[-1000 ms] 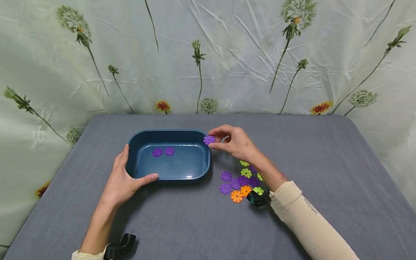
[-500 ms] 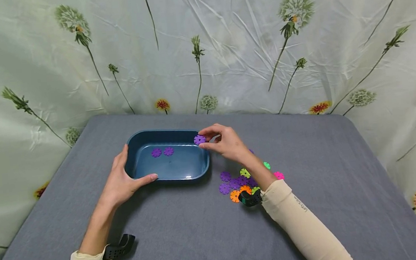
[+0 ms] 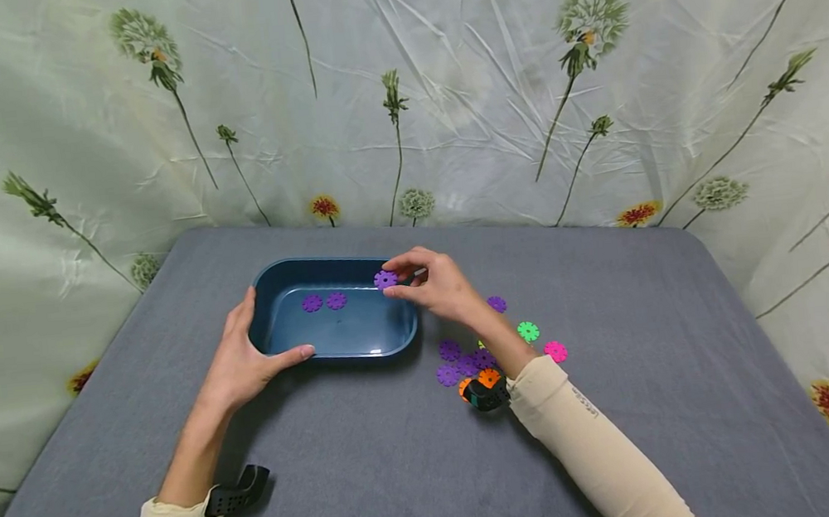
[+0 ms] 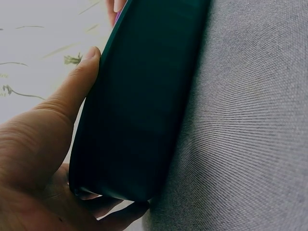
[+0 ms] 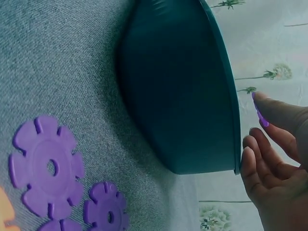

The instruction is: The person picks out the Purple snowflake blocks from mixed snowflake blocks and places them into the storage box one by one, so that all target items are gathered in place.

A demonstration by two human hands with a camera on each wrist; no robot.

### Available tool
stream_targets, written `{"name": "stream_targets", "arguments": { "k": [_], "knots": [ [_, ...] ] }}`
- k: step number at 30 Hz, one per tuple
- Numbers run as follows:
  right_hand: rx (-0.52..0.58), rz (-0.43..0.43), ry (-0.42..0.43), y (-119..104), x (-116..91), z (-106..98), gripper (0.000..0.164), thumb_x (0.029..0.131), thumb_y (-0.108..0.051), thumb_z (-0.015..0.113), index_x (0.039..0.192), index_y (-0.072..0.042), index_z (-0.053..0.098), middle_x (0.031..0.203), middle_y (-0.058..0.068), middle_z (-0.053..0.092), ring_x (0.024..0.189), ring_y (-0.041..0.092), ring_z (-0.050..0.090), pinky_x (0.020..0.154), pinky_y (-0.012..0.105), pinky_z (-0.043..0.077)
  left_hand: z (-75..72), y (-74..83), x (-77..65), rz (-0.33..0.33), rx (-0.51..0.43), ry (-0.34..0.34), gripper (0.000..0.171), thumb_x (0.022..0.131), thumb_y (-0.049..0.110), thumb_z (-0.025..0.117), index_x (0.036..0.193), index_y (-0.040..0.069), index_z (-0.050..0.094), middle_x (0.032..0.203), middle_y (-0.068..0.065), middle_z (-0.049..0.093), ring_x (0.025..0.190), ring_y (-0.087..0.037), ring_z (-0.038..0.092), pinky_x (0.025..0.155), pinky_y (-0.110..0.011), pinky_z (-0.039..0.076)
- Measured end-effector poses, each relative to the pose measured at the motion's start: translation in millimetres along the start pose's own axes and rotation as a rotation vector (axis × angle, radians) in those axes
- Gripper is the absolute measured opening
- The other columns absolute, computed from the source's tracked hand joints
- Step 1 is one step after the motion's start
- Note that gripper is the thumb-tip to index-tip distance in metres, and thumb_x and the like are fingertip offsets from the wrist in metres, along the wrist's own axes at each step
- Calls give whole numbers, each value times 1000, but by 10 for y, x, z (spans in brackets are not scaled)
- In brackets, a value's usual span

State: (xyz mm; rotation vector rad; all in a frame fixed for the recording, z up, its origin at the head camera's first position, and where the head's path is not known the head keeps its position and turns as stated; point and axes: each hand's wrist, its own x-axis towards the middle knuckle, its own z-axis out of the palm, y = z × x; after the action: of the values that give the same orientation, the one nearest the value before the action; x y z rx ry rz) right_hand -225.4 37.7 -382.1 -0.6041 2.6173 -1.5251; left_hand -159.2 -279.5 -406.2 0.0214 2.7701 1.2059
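A dark blue plastic basin (image 3: 350, 335) stands on the grey cloth, its long side facing me. My left hand (image 3: 235, 363) holds its left end, thumb along the near rim and fingers around the outside wall; the left wrist view shows the thumb (image 4: 84, 74) at the rim. Between thumb and fingers my right hand (image 3: 441, 287) pinches a purple flower-shaped disc (image 3: 385, 279) over the basin's right end. In the right wrist view this disc (image 5: 260, 113) appears nearly edge-on. Two purple discs (image 3: 324, 301) lie side by side on the basin floor.
Right of the basin, under my right forearm, lie loose purple discs (image 3: 449, 350), orange ones (image 3: 489, 377), a green one (image 3: 528, 331) and a pink one (image 3: 555, 351). The forearm partly covers the pile. A flower-patterned curtain (image 3: 480, 161) hangs behind the table.
My right hand has moved left with the purple disc, from the basin's right rim to over its inside. The forearm has shifted left too, uncovering the green and pink discs. The left hand stays put.
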Motion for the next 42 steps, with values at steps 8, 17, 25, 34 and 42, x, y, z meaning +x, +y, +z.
{"name": "stream_targets", "arguments": {
  "k": [8, 17, 25, 34, 42],
  "knots": [
    [16, -21, 2, -26, 42, 25, 32, 90, -13, 82, 121, -5, 75, 118, 12, 71, 107, 27, 69, 94, 43, 59, -6, 15, 11, -1, 6, 3, 137, 79, 51, 89, 168, 15, -8, 173, -28, 3, 157, -55, 15, 119, -75, 24],
    [9, -28, -13, -40, 116, 97, 34, 89, -12, 83, 121, -4, 75, 118, 14, 71, 107, 28, 70, 93, 41, 60, -1, 2, 3, -7, 9, 5, 137, 78, 51, 89, 168, 14, -8, 173, -29, 3, 156, -56, 16, 118, -76, 24],
    [-14, -18, -30, -36, 179, 154, 34, 90, -12, 82, 122, -3, 75, 118, 16, 72, 108, 28, 71, 93, 39, 60, 0, 18, 11, -11, 2, 1, 137, 78, 50, 90, 168, 14, -8, 173, -28, 3, 157, -54, 15, 119, -74, 24],
    [-63, 15, -70, -43, 239, 216, 33, 92, -14, 81, 123, -5, 75, 117, 13, 71, 104, 26, 70, 89, 28, 58, 14, 3, -1, -14, 7, 6, 138, 78, 52, 89, 168, 14, -8, 173, -29, 4, 156, -56, 16, 119, -75, 23],
    [-122, 45, -107, -81, 303, 254, 34, 93, -18, 80, 125, -7, 74, 118, 12, 69, 105, 24, 69, 91, 30, 58, 16, 6, 4, -18, 7, 4, 138, 78, 53, 89, 168, 16, -9, 173, -29, 3, 156, -56, 16, 119, -75, 23]
  ]
}}
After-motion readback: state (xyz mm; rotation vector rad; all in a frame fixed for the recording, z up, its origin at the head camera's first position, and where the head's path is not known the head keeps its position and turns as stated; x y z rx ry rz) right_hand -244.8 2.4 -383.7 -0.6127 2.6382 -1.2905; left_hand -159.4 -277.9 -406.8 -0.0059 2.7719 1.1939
